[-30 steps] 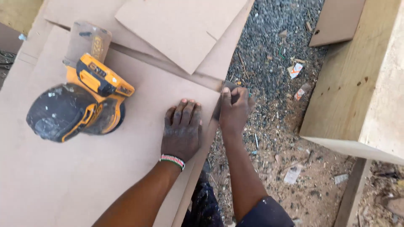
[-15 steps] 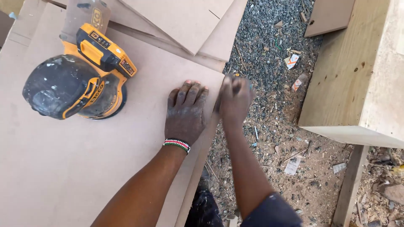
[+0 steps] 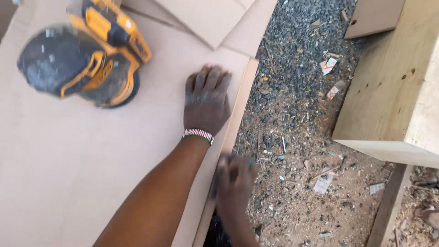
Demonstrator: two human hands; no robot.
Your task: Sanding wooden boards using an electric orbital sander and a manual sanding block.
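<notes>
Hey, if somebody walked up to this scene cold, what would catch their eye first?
Most likely the yellow and black sander lying at the upper left of the pale fibreboard panel. Next, the left hand, pressed flat on the panel near its right edge, with a striped beaded bracelet at the wrist. The right hand is a blur at that edge, lower down, gripping something dark that cannot be made out.

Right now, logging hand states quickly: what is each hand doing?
Left hand: open, flat on the brown board.
Right hand: curled at the board's edge around something small and dark; blurred, so the grip cannot be told.
</notes>
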